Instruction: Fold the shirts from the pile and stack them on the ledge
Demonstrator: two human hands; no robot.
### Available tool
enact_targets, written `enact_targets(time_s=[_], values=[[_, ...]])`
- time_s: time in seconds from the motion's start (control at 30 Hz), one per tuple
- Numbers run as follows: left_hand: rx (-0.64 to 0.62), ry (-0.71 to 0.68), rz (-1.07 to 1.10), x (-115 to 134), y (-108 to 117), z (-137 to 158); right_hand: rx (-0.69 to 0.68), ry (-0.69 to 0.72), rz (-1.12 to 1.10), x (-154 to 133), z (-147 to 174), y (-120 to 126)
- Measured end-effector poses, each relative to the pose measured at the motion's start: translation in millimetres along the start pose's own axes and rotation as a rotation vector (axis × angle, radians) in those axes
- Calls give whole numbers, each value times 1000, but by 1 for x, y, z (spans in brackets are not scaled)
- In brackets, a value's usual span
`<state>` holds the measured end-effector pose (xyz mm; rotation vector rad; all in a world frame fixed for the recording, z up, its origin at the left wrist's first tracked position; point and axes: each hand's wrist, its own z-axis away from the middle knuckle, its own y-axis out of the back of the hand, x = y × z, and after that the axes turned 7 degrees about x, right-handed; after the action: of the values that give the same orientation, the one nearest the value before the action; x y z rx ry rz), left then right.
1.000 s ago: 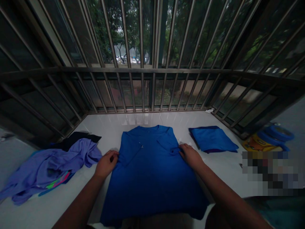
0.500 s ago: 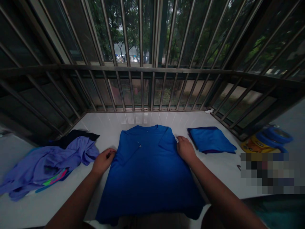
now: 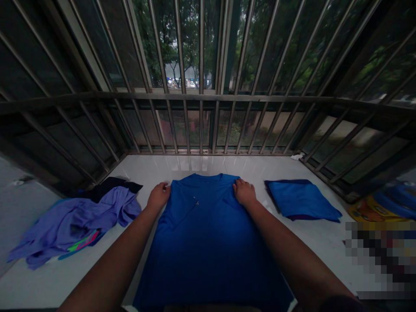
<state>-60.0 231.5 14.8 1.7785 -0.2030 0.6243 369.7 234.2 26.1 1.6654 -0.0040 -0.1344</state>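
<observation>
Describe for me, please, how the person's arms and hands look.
The left hand and right hand are ungloved. The left forearm and right forearm are bare, with no watch or bracelet visible. A dark patch at the right arm's lower end may be a sleeve; too dim to tell.

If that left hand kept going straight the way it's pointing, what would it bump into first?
Probably the blue shirt: its shoulder edge lies right by the left hand, though whether they already touch is unclear.
</observation>
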Motion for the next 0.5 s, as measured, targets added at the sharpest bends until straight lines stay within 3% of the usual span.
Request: enact_targets(time_s=[0.2, 0.5], values=[[-39, -77, -91, 40, -27, -52, 47, -122, 19, 3, -34, 17], [-166, -214, -134, 70, -69, -91, -96, -121, -26, 22, -88, 8]])
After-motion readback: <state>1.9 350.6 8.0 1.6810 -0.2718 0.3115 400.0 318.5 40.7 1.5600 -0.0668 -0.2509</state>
